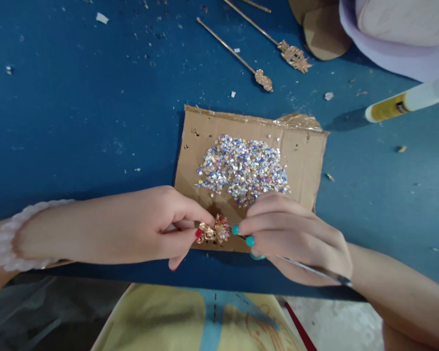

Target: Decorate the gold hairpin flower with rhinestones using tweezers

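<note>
My left hand (142, 226) pinches a gold hairpin (208, 233) by its ornate head, which ends in a pinkish flower with pointed petals. Part of a thin gold stick shows beneath that wrist, by a pale bead bracelet. In my right hand (296, 234) is a pair of slim metal tweezers (307, 268), its tips at the flower's right side. Whether the tips grip a chip is too small to tell. Both hands are over a cardboard sheet (303, 170) bearing a spread pile of shiny blue, white and pink shell-like chips (245, 165).
Two gold hairpins (263, 80) (294, 56) lie beyond the cardboard, with another thin rod (256, 6) at the top edge. A white bottle with a yellow label (389, 107) stands at right. Near the top right corner is a lilac container (388, 53) beside brown cardboard pieces (325, 31). Scraps dot the blue table (76, 122).
</note>
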A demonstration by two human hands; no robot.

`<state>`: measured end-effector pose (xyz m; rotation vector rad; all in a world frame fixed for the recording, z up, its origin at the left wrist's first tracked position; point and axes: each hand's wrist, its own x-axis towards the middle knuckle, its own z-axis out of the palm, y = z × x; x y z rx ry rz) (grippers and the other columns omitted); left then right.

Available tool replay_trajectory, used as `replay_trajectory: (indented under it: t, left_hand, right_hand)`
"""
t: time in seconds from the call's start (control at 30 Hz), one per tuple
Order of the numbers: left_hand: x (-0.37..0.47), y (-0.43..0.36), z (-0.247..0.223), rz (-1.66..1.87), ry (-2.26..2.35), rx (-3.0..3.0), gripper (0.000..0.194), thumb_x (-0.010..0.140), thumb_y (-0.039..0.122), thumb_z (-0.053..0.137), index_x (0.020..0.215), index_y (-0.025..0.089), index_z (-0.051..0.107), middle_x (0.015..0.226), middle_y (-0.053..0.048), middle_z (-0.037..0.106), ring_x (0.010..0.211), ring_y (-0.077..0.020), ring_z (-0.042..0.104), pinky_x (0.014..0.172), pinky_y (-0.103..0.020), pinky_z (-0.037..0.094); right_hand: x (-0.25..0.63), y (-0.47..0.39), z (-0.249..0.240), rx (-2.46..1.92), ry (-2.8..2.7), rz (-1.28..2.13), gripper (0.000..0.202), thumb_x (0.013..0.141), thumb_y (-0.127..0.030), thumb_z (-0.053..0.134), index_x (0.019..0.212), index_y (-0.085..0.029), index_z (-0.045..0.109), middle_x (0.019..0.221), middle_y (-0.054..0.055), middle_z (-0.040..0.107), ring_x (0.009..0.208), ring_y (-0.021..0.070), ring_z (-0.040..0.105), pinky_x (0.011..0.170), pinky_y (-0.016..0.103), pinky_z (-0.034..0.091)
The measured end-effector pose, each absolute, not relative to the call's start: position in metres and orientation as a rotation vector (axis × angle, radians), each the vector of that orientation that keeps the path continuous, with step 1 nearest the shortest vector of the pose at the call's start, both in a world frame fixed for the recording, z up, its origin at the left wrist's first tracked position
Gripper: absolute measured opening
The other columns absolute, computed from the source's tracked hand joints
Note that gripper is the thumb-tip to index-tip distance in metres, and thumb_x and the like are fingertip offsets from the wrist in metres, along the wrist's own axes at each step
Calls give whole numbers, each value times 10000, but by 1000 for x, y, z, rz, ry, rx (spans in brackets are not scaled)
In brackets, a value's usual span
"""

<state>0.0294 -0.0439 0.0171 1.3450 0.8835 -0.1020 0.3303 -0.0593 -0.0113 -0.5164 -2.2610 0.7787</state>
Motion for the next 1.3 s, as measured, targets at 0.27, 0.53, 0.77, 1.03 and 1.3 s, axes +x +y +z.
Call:
replay_trajectory:
  t: [0.27, 0.53, 0.77, 1.03, 1.3]
  left_hand:
    - [29, -39, 17, -174, 850, 1331, 276, 1048, 247, 613, 842, 258, 796, 660, 12, 808, 510, -147, 473, 505, -326, 321]
    - [30, -39, 17, -186, 850, 1344, 281, 1061, 262, 607, 882, 266, 823, 660, 13, 802, 520, -155, 495, 511, -314, 336]
    - [28, -46, 13, -92, 876, 1333, 304, 1075, 230, 613, 1083, 243, 916, 620, 15, 787, 456, -156, 469, 479, -332, 300]
    - [27, -45, 15, -118, 870, 1357, 312, 1109, 288, 603, 933, 254, 859, 651, -7, 822, 495, -166, 507, 507, -350, 327]
    - [29, -42, 15, -105, 885, 1354, 292, 1062, 265, 648, 1152, 261, 926, 642, 9, 797, 494, -170, 563, 502, -325, 357]
  right_hand:
    - [331, -59, -11, -499, -2297, 751, 235, 1109, 58, 656, 1177, -151, 737, 1131, 113, 931, 1081, 226, 866, 997, 400, 779]
    - [330, -62, -13, -530, -2265, 757, 258, 1104, 70, 644, 1164, -161, 743, 1142, 110, 934, 1096, 231, 882, 1006, 419, 782]
    - [333, -63, -11, -554, -2276, 776, 299, 1084, 81, 612, 1178, -161, 762, 1146, 111, 931, 1143, 232, 882, 1027, 423, 775]
    - [334, -59, -11, -482, -2286, 779, 268, 1057, 88, 673, 1188, -122, 773, 1169, 124, 919, 1143, 239, 865, 1038, 413, 765]
    - [332, -59, -13, -488, -2272, 765, 225, 1093, 62, 668, 1169, -130, 758, 1146, 123, 917, 1119, 230, 864, 1042, 398, 755]
